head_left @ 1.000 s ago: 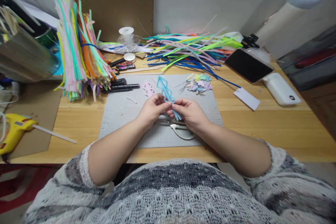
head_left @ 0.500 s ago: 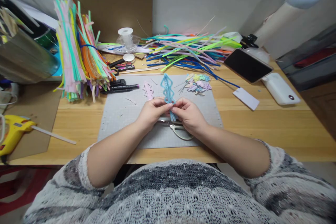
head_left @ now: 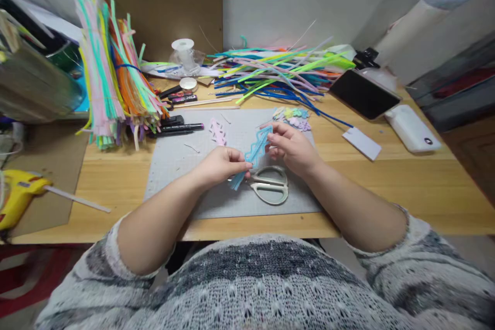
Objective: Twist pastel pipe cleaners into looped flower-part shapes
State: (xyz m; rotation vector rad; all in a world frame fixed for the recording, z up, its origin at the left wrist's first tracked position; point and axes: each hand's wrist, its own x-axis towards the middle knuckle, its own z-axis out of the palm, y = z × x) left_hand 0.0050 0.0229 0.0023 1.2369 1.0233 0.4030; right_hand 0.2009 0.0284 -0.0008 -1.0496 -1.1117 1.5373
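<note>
A light-blue zigzag shape bent from pipe cleaners (head_left: pixel 257 149) is held tilted above the grey cutting mat (head_left: pixel 174 178). My left hand (head_left: pixel 227 164) pinches it near its lower end, where loose tails hang down. At its upper right tip, my right hand (head_left: pixel 291 145) grips it between thumb and fingers. Just beneath lies a pair of scissors (head_left: pixel 274 185) with pale handles; my left hand and the blue piece cover part of the blades. A similar pink zigzag piece (head_left: pixel 218 133) rests flat on the mat beyond my left hand.
Small pastel flower shapes (head_left: pixel 294 117) are piled at the mat's back right. Loose pipe cleaners (head_left: pixel 278 75) spread along the wall, and upright bundles (head_left: pixel 112 77) stand left. A yellow glue gun (head_left: pixel 23 193) lies far left; a phone (head_left: pixel 365 94) and white power bank (head_left: pixel 413 129) are right.
My right hand has moved up and right, from the blue piece's lower part to its tip. The piece has tilted over to the right, and the scissor handles are now uncovered.
</note>
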